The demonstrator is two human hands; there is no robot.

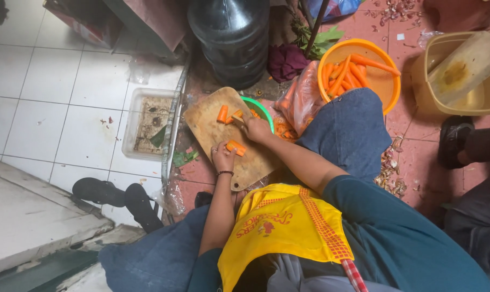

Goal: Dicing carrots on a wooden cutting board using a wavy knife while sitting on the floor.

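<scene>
The left hand (223, 157) has its fingers closed on a short carrot piece (236, 147), pinning it flat against the wooden cutting board (212, 127). The right hand (257, 130) is wrapped shut around what appears to be a knife handle; the blade is too small and blurred to confirm, and its edge position cannot be told. The right hand sits just beyond the held piece, near the board's far edge.

Two more cut carrot chunks (223, 113) lie near the top of the board, apart from the held piece. A green bowl (261, 111) shows just behind the board, touching or overlapping its rim. Further out, an orange plastic basin (383, 84) holds whole peeled carrots (347, 73), and an orange plastic bag (299, 100) lies between basin and board.

Procedure, as judged from this position:
- Keep the left fingertips curled back from the cut line, with the knuckles guiding the blade.
- Rest the piece on its flattest side so it cannot roll.
- The board rests on the floor at an angle and overhangs the bowl; press down squarely to prevent rocking.
- Clear finished chunks away before the next cut.
</scene>
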